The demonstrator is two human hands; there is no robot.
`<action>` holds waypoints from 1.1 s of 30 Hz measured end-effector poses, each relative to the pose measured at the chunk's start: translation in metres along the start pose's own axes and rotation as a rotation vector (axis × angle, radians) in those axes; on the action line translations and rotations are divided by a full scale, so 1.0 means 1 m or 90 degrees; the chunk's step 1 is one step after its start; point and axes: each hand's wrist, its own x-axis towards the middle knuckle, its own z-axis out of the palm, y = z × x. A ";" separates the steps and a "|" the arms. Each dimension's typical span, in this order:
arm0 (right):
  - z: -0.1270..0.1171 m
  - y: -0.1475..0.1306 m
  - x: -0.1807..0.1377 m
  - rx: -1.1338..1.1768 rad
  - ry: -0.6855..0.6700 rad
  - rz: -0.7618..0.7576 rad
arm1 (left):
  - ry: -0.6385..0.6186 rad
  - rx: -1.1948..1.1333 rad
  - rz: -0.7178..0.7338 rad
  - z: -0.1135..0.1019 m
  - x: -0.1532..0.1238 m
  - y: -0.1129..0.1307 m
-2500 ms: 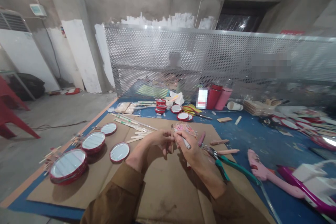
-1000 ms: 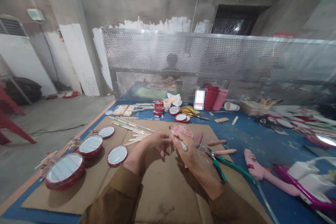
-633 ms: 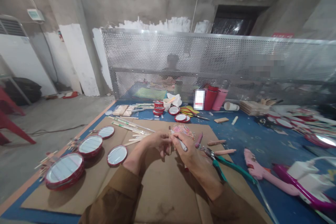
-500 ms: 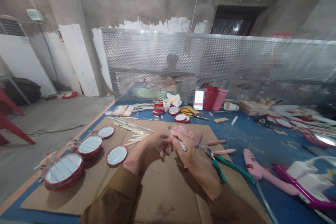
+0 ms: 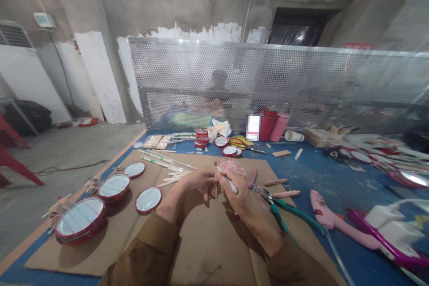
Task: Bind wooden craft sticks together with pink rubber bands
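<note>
My left hand (image 5: pixel 200 181) pinches a narrow brown wooden stick (image 5: pixel 216 191), held upright over the cardboard sheet (image 5: pixel 204 246). My right hand (image 5: pixel 241 194) is closed around a white marker (image 5: pixel 232 186), whose tip end meets the upper part of the stick; the exact contact is too small to tell. Just behind both hands lies a pile of colourful rubber bands (image 5: pixel 234 167). Pale flat sticks (image 5: pixel 176 176) fan out beside my left hand. A round red-rimmed mirror (image 5: pixel 148 199) lies left of my left wrist.
Stacked red-rimmed round mirrors (image 5: pixel 80 216) stand along the left. Right of my hands are green-handled pliers (image 5: pixel 281 214), a pink glue gun (image 5: pixel 335 221) and a purple power strip (image 5: pixel 385 241). A red bottle (image 5: pixel 268 125) stands at the back before a perforated metal screen (image 5: pixel 187 67).
Both hands keep nearly the same pose, with the stick and marker still together. The view has shifted very slightly.
</note>
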 end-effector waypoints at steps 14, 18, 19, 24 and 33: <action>0.000 0.000 -0.001 -0.015 0.005 0.007 | 0.013 0.010 -0.012 0.002 -0.003 0.005; -0.001 -0.005 -0.001 -0.016 -0.004 0.013 | 0.014 -0.003 -0.002 0.001 -0.002 0.004; -0.001 -0.006 0.000 -0.016 -0.004 0.012 | 0.012 -0.007 -0.001 0.001 -0.002 0.004; -0.002 -0.009 0.003 -0.001 0.004 0.009 | 0.004 -0.011 -0.009 0.000 -0.002 0.004; -0.005 -0.014 0.001 -0.027 -0.009 0.029 | -0.003 -0.007 -0.004 0.000 -0.002 0.004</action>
